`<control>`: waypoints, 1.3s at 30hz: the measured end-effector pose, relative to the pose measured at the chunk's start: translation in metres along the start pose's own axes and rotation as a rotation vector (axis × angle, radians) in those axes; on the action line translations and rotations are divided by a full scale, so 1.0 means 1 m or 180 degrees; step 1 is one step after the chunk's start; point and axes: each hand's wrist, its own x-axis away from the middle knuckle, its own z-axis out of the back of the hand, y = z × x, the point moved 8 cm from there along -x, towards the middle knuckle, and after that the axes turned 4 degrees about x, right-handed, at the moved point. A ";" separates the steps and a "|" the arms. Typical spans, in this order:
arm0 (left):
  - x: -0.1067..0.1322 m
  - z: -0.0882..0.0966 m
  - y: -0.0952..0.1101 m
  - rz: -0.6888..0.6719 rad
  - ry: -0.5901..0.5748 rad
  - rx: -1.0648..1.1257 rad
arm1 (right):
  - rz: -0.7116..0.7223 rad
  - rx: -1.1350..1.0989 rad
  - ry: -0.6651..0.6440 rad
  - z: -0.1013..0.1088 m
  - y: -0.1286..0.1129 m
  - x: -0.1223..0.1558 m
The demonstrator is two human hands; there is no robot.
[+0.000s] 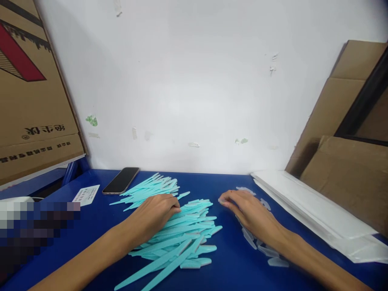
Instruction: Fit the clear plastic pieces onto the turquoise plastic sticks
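A heap of thin turquoise plastic sticks (pixel 184 238) lies on the blue table (pixel 230 266). My left hand (pixel 153 220) rests palm-down on top of the heap, fingers curled and pressing the sticks. My right hand (pixel 248 212) lies to the right of the heap, fingertips pinched on a small translucent piece (pixel 222 200). Several more clear flat pieces (pixel 260 248) are scattered under and beside my right wrist.
A black phone (pixel 120 180) and a white card (pixel 86 195) lie at the back left. Cardboard boxes (pixel 33 101) stand at the left, and folded cardboard (pixel 348 161) leans at the right. A stack of white sheets (pixel 315 210) lies on the right.
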 end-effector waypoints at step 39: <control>0.017 0.025 0.037 -0.0759 0.1322 -0.0352 | -0.1144 -0.2462 0.0117 -0.002 -0.020 0.004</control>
